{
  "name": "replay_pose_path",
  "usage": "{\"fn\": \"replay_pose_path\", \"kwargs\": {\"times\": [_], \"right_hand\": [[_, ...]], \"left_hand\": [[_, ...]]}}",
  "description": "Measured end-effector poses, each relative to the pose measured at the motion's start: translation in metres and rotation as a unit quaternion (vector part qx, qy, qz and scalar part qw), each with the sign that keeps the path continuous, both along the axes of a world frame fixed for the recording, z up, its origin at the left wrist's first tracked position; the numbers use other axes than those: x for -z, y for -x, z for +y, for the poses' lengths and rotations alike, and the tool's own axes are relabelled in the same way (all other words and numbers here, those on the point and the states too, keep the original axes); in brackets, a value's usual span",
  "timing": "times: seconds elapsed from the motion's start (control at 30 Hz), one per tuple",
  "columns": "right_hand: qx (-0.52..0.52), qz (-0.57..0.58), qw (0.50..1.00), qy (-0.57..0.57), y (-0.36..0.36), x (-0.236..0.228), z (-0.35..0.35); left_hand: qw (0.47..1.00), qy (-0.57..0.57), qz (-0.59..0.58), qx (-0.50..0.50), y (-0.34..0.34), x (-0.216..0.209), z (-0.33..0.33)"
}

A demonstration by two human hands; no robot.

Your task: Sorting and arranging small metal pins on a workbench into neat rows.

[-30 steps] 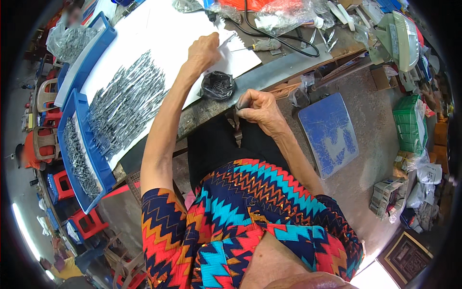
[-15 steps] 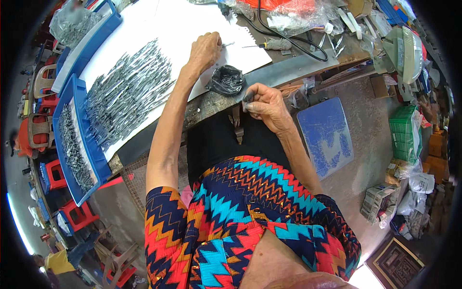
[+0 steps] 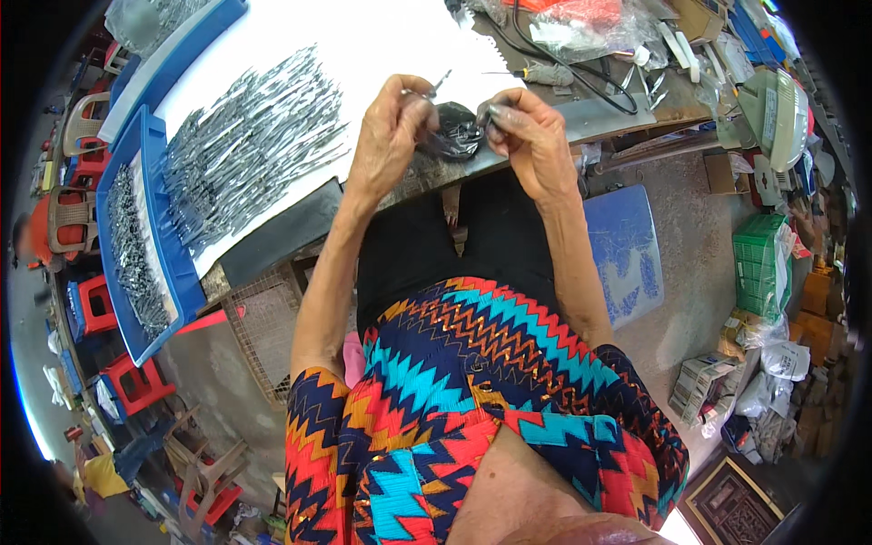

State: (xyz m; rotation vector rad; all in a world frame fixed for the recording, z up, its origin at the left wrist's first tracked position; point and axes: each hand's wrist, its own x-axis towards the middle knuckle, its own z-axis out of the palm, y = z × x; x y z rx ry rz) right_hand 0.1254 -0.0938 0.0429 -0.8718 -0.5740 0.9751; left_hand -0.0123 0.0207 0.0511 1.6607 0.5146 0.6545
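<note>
My left hand (image 3: 392, 132) is closed in a pinch above the near edge of the white sheet (image 3: 381, 45). A thin, dark metal-looking piece (image 3: 440, 84) sticks up from its fingertips. Across from it, my right hand (image 3: 531, 141) is also pinched shut; what its fingers hold is too small and dark to make out. Between the two hands, a black plastic bag (image 3: 457, 136) lies crumpled open at the table edge, with small dark bits in it. To the left, a wide spread of slim grey metallic strips (image 3: 254, 136) covers the sheet.
A blue tray (image 3: 186, 272) of small metallic parts stands at the left. A screwdriver (image 3: 549, 74), a black cable (image 3: 590, 84) and clear plastic bags (image 3: 581, 32) lie at the back right. A lamp (image 3: 777, 118) is further right; a blue stool top (image 3: 627, 254) stands below the table.
My left hand has come back from the sheet towards the black bag, a thin piece now showing in its fingers. My right hand has risen from the table edge to the bag's right side.
</note>
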Motion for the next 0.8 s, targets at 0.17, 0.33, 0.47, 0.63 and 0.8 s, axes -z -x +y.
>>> {"fn": "replay_pose_path", "kwargs": {"times": [0.17,0.33,0.47,0.63,0.8], "right_hand": [[-0.003,0.022,1.0,-0.017,0.011,-0.004,0.013],[0.007,0.043,0.999,-0.017,0.017,0.0,0.017],[0.0,0.056,0.998,-0.012,0.02,0.004,0.016],[-0.002,0.071,0.997,-0.014,0.021,0.005,0.014],[0.0,0.076,0.997,-0.017,0.021,0.005,0.013]], "left_hand": [[0.984,0.164,-0.057,0.035,0.018,0.011,-0.037],[0.975,0.21,-0.066,0.022,0.022,0.019,-0.049],[0.974,0.215,-0.068,0.023,0.023,0.02,-0.051],[0.974,0.211,-0.076,0.022,0.023,0.022,-0.053],[0.971,0.225,-0.078,0.014,0.024,0.025,-0.054]]}}
